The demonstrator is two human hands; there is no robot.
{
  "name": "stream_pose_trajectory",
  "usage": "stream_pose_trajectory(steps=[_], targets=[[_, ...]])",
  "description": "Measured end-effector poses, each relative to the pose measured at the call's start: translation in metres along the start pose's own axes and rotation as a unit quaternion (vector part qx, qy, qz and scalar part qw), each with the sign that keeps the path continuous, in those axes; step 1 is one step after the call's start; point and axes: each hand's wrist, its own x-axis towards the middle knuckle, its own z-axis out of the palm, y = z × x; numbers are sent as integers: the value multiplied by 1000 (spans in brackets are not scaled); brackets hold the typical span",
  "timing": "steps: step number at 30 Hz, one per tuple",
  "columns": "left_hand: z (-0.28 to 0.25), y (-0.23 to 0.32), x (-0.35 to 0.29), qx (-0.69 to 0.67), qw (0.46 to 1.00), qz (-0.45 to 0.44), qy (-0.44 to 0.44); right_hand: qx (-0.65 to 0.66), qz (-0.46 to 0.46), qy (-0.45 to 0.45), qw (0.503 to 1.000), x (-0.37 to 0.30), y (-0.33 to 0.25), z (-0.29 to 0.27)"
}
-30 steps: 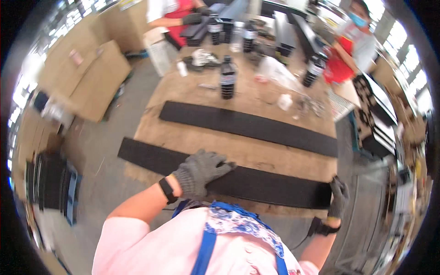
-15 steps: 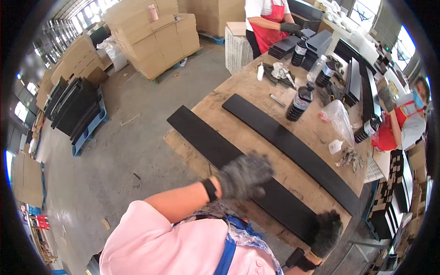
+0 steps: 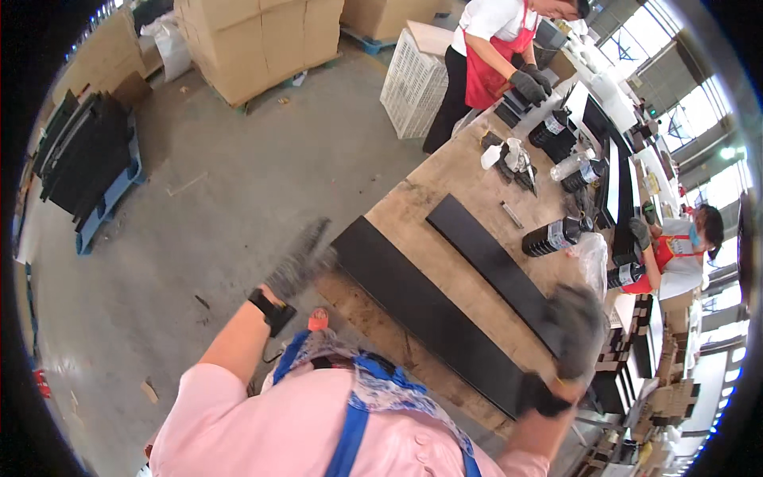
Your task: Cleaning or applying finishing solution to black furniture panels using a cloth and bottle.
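Note:
Two long black boards lie side by side on the wooden worktable. My left hand point(image 3: 300, 258), in a grey work glove, is by the far left end of the near board point(image 3: 425, 314). Its fingers stretch out, somewhat blurred, and I see nothing in it; whether it touches the board I cannot tell. Over the right end of the farther board point(image 3: 494, 266) is my right hand point(image 3: 575, 330), also gloved. Motion smears its fingers, and it hides that end of the board.
Dark bottles point(image 3: 554, 237), a white squeeze bottle point(image 3: 491, 157) and a marker-like stick point(image 3: 511, 213) stand or lie on the worktable point(image 3: 421, 187). A co-worker in a red apron point(image 3: 502, 63) works at its far end, another point(image 3: 664, 250) at the right. A white crate point(image 3: 413, 87) stands beyond.
My left hand has moved from over the near board's middle to its left end. My right hand has shifted from the near board's right end toward the farther board. The view has turned.

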Motion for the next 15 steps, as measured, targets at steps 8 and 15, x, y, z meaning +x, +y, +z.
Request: stream_pose_trajectory(steps=[8, 15], targets=[[20, -20, -3, -165, 983, -74, -8, -208, -191, -300, 911, 85, -57, 284], [19, -7, -8, -111, 993, -33, -18, -331, -328, -407, 786, 73, -45, 342]])
